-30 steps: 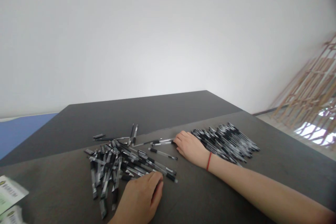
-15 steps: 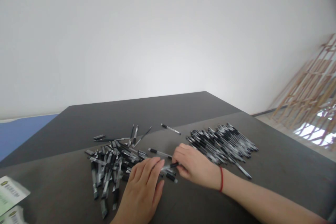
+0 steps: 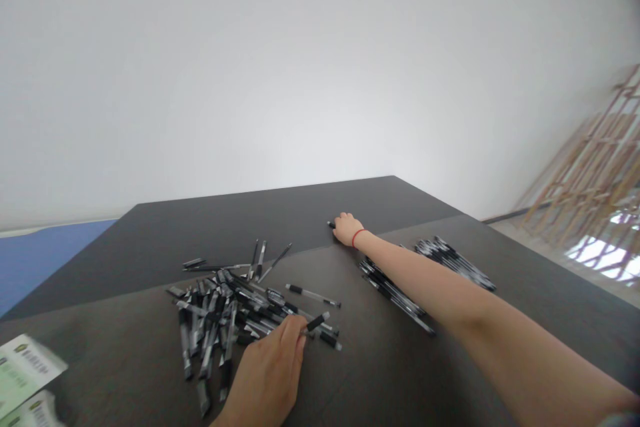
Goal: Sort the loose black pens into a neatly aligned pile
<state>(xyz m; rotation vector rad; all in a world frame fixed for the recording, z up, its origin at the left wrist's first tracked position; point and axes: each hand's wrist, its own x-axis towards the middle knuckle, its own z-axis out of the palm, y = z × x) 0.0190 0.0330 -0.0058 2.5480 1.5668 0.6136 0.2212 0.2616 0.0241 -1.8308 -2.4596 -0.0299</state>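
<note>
My left hand is closed on a pen, whose black end sticks out past the thumb and forefinger. It rests at the near right side of a jumbled pile of black-and-clear pens. My right hand, with a red cord on its wrist, reaches far across the table, fingers curled over another pen; only that pen's dark end shows at the left of the fingers. One loose pen lies between the pile and my right forearm.
Pens laid side by side are on the right, partly hidden under my right forearm. Green-and-white labelled packets lie at the near left of the dark table. A white wall stands behind, and a wooden rack is at the right.
My right hand has left the pen near my left hand and moved up and away, taking the lone pen that lay at the back. My left hand has closed on the pen.
</note>
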